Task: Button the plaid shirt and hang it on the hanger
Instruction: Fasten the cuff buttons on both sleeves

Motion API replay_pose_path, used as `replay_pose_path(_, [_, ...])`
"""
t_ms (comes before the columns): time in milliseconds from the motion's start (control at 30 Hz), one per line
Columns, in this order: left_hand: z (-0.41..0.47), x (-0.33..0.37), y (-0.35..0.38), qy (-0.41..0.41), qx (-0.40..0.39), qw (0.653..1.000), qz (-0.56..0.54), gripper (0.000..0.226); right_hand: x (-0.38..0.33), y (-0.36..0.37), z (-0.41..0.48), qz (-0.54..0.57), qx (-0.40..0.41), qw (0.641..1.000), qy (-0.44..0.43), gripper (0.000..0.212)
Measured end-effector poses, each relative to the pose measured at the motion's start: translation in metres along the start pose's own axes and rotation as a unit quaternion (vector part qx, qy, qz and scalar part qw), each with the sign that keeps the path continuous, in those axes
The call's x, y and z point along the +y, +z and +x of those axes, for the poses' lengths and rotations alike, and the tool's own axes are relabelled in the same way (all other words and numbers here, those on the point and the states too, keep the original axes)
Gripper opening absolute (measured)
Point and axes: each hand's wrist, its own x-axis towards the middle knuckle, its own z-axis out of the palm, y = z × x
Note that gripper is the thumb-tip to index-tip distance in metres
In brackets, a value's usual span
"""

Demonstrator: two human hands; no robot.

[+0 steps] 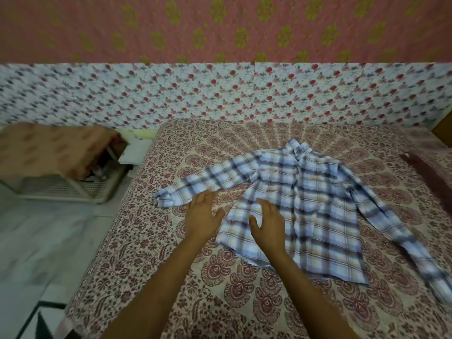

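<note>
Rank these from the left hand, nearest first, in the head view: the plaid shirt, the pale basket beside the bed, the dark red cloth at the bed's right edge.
1. The plaid shirt: its sleeve lies at the fingertips of the left hand.
2. The pale basket: off the bed, to the left.
3. The dark red cloth: far right, beyond the shirt.

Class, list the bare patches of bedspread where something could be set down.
Bare: bedspread nearest the camera, below the plaid shirt; strip between collar and floral wall. Crowded: centre and right, under the shirt; left hand and right hand by its hem.
</note>
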Motion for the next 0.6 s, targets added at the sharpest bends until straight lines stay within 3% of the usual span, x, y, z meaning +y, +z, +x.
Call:
replay_pose_path(167, [0.037,-0.067,-0.014,-0.019,-0.033,0.999,-0.008,0.053,-0.040,0.058,0.028,0.002,-0.030,1.000,-0.007,0.052])
replay_pose_path(300, [0.063,-0.112,-0.011,-0.015,-0.076,0.997,-0.002,0.048,-0.057,0.095,0.047,0.005,-0.040,0.998,0.039,0.051])
replay_pose_path(600, [0.121,-0.209,0.045,0.009,-0.198,0.975,0.100,0.050,-0.051,0.198,0.085,-0.003,-0.084,0.993,0.087,0.060])
